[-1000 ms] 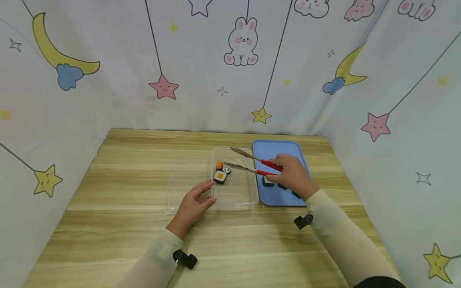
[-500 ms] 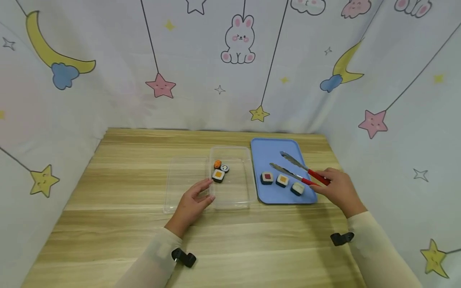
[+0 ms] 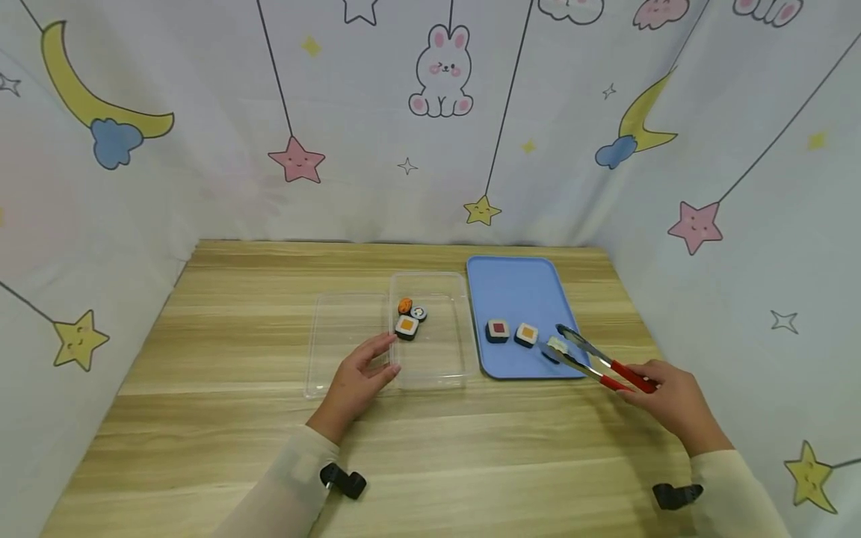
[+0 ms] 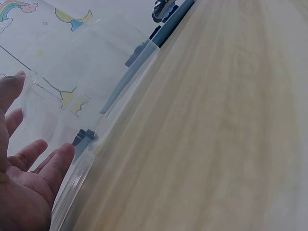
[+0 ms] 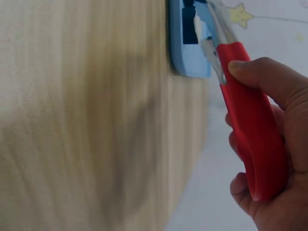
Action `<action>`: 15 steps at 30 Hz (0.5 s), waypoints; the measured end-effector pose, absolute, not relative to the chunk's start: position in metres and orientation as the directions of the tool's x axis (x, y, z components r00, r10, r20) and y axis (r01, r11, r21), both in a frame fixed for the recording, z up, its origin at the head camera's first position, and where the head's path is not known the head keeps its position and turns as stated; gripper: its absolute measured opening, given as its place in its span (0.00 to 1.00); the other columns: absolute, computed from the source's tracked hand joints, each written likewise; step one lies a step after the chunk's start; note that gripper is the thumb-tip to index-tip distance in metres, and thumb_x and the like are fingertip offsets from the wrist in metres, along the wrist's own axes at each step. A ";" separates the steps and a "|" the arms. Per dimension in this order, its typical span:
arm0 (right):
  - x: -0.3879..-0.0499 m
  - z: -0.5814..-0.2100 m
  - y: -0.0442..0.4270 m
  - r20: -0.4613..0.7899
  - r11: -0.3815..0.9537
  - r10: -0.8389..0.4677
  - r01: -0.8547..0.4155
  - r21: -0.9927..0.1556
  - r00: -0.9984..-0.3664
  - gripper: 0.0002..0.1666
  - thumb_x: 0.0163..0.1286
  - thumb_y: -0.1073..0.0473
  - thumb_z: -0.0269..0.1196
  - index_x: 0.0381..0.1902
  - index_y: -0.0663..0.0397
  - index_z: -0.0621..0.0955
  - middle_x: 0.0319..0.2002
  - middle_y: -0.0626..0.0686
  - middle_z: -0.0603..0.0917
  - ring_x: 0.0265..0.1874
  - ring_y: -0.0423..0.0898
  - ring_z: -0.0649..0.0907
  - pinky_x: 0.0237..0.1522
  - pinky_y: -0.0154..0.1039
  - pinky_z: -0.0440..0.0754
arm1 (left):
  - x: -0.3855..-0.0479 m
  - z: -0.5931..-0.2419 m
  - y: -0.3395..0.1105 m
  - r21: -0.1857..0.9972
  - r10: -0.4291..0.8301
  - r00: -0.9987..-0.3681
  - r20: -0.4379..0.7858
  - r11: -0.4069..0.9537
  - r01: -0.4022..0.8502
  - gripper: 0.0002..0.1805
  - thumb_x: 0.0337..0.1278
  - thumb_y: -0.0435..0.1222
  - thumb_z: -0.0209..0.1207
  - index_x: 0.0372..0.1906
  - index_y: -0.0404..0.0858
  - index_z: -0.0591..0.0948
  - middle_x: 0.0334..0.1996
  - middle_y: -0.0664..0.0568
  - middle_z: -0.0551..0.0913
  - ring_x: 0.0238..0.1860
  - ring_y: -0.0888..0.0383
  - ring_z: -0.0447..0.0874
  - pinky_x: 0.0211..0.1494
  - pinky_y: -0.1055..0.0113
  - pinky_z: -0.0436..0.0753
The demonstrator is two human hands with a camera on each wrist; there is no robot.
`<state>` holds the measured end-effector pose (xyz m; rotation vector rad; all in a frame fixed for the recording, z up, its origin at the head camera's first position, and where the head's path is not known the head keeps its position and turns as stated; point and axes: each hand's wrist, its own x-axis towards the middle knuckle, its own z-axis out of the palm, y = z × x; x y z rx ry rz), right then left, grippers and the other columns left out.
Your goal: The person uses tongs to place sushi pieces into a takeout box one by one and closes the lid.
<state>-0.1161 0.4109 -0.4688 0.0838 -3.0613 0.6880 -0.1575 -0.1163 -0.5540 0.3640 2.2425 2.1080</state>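
Gripping parted tongs (image 3: pixel 634 376) in right hand (image 3: pixel 678 400) around 1 of 3 sushi pieces (image 3: pixel 527 334) remaining on right blue tray (image 3: pixel 514 288), with 3 already in clear box (image 3: pixel 437 347) beside relaxed, empty left hand (image 3: pixel 359 382)!

Curtained indoor booth (image 3: pixel 747 351); cartoon-print cloth backdrop (image 3: pixel 377 205), wood-grain tabletop (image 3: pixel 471 463)

My right hand (image 3: pixel 681 403) grips red-handled metal tongs (image 3: pixel 633 376), tips apart at the rightmost of three sushi pieces (image 3: pixel 527 334) on a blue tray (image 3: pixel 518 288). My left hand (image 3: pixel 356 379) touches a clear plastic box (image 3: pixel 440 344) holding three more.
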 end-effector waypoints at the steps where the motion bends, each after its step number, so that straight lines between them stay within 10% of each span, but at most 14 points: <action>1: -0.114 -0.470 0.412 0.010 0.901 -0.044 -0.044 -0.431 -0.999 0.31 0.61 0.51 0.79 0.56 0.64 0.86 0.44 0.56 0.86 0.38 0.51 0.82 0.34 0.41 0.81 | -0.158 -0.554 -0.116 0.989 0.200 -0.971 0.130 0.048 0.142 0.31 0.65 0.31 0.69 0.71 0.31 0.75 0.76 0.41 0.68 0.74 0.40 0.69 0.65 0.64 0.82; 15: -0.112 -0.474 0.413 0.078 0.897 -0.044 -0.074 -0.436 -0.996 0.25 0.58 0.55 0.80 0.52 0.61 0.89 0.41 0.54 0.88 0.37 0.49 0.82 0.30 0.35 0.79 | -0.158 -0.556 -0.116 0.987 0.202 -0.970 0.136 0.053 0.150 0.31 0.65 0.31 0.69 0.71 0.31 0.75 0.75 0.42 0.69 0.73 0.40 0.70 0.65 0.62 0.82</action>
